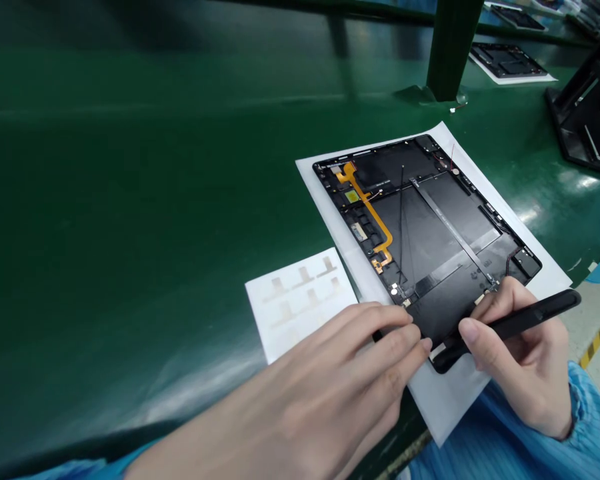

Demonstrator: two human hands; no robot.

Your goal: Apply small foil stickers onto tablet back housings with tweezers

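Observation:
An opened tablet housing (430,227), black with an orange flex cable (375,213) and a grey ribbon cable (450,227), lies inner side up on a white sheet (450,407). Over its near left corner stretches my left hand (350,373), fingers extended and fingertips touching the housing's near edge; the thumb is hidden. My right hand (525,360) is closed around a slim black tool (535,315), shaped like a spudger or tweezers. Its working end reaches low over the near edge, partly hidden by my fingers. A small pale piece (437,352) shows between both hands.
A white card (300,293) with several small greyish T-shaped stickers lies left of the housing on the green tabletop (130,233). Behind stand a green post (453,50) and a black stand (587,100). Another opened housing (510,61) lies farther back.

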